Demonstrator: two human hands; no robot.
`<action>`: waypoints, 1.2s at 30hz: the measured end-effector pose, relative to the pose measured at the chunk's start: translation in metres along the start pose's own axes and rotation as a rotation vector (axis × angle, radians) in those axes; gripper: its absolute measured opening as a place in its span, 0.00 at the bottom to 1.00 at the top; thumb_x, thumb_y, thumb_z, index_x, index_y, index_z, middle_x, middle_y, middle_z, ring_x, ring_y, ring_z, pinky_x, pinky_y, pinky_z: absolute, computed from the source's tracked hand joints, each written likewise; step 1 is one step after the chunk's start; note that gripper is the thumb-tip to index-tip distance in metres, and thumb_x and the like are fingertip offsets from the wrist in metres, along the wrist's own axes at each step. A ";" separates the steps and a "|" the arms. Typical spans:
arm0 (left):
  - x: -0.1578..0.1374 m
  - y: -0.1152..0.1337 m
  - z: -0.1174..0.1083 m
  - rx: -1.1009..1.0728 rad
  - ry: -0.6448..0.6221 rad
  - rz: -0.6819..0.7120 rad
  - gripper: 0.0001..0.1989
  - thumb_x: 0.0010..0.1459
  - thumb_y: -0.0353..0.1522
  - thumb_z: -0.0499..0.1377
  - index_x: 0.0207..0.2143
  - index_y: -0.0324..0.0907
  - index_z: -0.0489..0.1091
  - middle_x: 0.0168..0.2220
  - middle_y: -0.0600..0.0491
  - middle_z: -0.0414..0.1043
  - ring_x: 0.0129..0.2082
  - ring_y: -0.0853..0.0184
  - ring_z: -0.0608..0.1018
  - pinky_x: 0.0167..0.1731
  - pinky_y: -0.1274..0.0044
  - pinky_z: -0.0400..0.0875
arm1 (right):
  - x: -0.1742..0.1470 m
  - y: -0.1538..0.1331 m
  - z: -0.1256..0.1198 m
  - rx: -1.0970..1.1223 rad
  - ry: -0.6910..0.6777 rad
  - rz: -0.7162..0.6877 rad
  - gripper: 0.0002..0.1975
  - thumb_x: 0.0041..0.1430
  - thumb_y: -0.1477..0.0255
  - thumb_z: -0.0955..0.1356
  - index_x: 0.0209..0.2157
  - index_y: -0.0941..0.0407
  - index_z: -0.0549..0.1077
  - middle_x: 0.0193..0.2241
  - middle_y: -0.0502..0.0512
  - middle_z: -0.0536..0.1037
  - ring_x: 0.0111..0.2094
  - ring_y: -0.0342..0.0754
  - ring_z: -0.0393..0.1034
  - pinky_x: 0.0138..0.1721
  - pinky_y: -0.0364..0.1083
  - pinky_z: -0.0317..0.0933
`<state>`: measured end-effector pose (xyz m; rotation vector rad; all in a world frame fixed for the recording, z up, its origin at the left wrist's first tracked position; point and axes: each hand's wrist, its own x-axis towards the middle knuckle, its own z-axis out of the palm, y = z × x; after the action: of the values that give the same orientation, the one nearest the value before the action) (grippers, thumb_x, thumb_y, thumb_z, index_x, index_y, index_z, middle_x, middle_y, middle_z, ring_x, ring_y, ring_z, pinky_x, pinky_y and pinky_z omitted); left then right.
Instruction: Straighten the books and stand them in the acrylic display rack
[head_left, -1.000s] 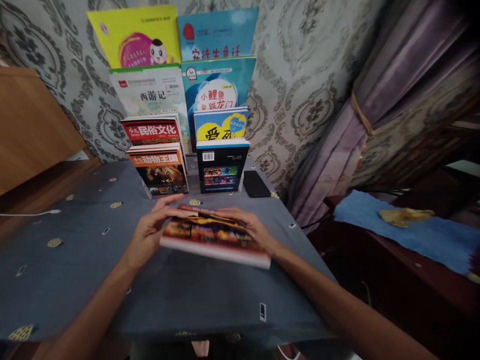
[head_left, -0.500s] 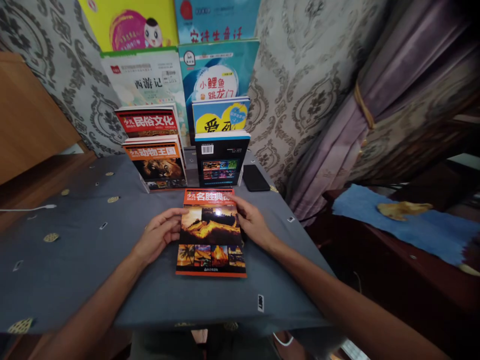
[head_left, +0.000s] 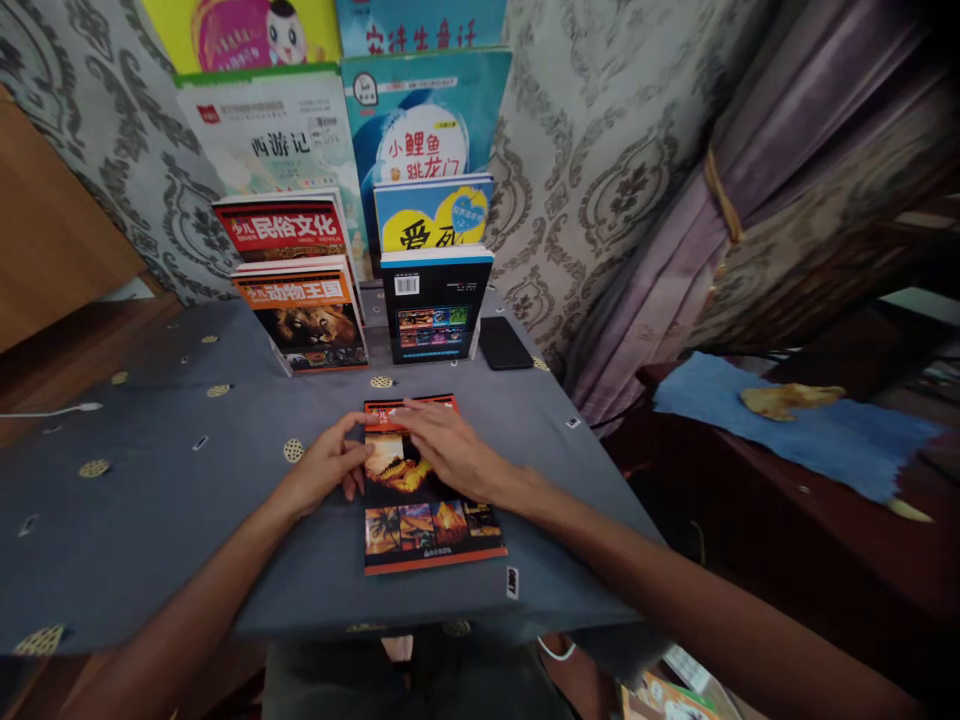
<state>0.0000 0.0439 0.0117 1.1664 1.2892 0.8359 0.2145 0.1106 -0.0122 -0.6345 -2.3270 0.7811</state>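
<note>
A book (head_left: 435, 530) with a black and orange cover and a picture of a wall lies face up on the table, near its front edge. At the book's left edge is my left hand (head_left: 330, 465), its thumb on the cover and its other fingers curled by the side, closed on that edge. My right hand (head_left: 450, 450) rests flat across the upper cover, fingers stretched out, hiding much of the title and the right half of the picture.
Behind the book, a lion-cover book (head_left: 315, 320) and a black book (head_left: 435, 310) stand in front of taller books (head_left: 300, 135) by the wall. A black phone (head_left: 505, 343) lies to their right. A white cable (head_left: 52, 411) runs in from the left on the grey tablecloth (head_left: 187, 510).
The book has come closer to me, away from the standing books. My right hand has gone from the book's right edge to lying over its cover. My left hand stays at the left edge.
</note>
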 end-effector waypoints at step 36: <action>-0.004 -0.009 -0.005 -0.244 0.096 0.112 0.39 0.44 0.45 0.72 0.54 0.41 0.62 0.25 0.58 0.73 0.20 0.73 0.72 0.13 0.85 0.65 | -0.081 -0.002 -0.012 -0.030 0.170 0.345 0.44 0.57 0.52 0.71 0.69 0.51 0.54 0.62 0.65 0.70 0.59 0.63 0.68 0.56 0.64 0.64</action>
<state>-0.0063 0.0385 0.0047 1.0200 1.1691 1.1109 0.2793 0.0656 -0.0338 -1.0912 -2.1043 0.8089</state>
